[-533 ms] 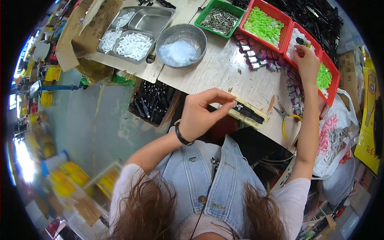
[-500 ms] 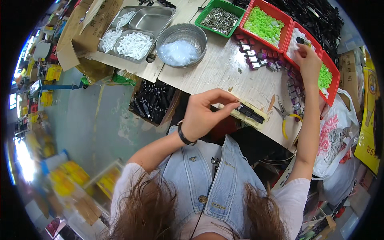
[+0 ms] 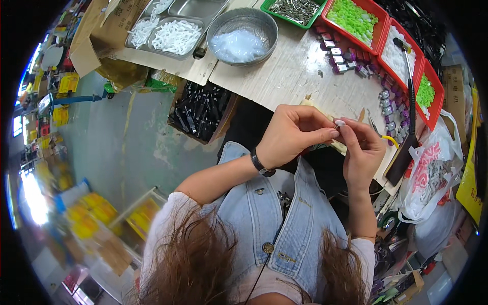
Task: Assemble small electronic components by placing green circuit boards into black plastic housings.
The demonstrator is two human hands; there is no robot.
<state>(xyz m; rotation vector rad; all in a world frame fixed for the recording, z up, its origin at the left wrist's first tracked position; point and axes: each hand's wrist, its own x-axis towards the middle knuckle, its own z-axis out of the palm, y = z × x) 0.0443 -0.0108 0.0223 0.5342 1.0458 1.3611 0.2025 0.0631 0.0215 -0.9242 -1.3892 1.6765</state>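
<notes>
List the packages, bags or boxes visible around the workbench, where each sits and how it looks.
Brown cardboard box: far left of the bench, flaps open, dark print on one flap.
White plastic bag with pink print: hangs off the bench's right end, crumpled.
Yellow printed package: right edge, beside that bag, flat.
Yellow packs: on the floor at far left, blurred.

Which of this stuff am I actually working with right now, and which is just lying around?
In use: left hand, right hand, small white part pinched between both.

Lying about: round metal bowl, steel tray of white pieces, red bins, box of black parts, plastic bag.
</notes>
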